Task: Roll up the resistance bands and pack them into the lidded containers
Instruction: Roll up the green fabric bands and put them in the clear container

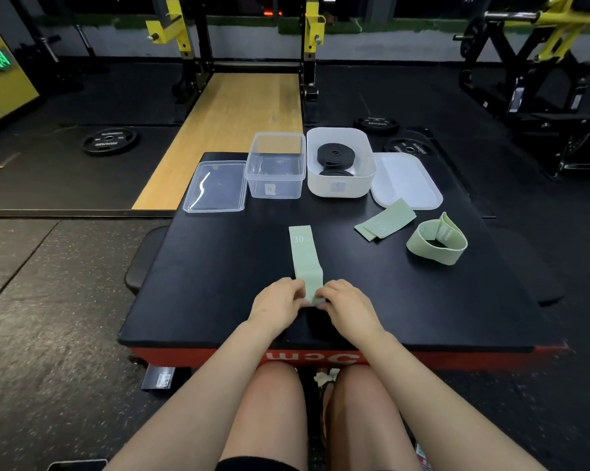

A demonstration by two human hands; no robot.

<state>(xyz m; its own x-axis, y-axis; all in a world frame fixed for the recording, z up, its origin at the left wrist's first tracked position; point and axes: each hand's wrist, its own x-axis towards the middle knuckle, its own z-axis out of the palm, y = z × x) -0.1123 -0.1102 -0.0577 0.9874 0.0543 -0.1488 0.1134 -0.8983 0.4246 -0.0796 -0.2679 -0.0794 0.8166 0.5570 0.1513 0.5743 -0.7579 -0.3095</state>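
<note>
A pale green band marked "30" [305, 256] lies flat on the black platform [218, 283], running away from me. My left hand [280, 302] and my right hand [346, 304] pinch its near end, which is curled up between my fingertips. Two more green bands lie at the right: a flat one [385, 220] and a loose loop [438, 241]. At the back stand a clear container [275, 166], with nothing in it, and a white container [339, 163] holding rolled black bands [336, 154].
A clear lid [216, 185] lies left of the clear container, and a white lid [407, 180] lies right of the white one. Weight plates [109, 140] rest on the dark floor. A yellow rack and a wooden lane stand behind the platform.
</note>
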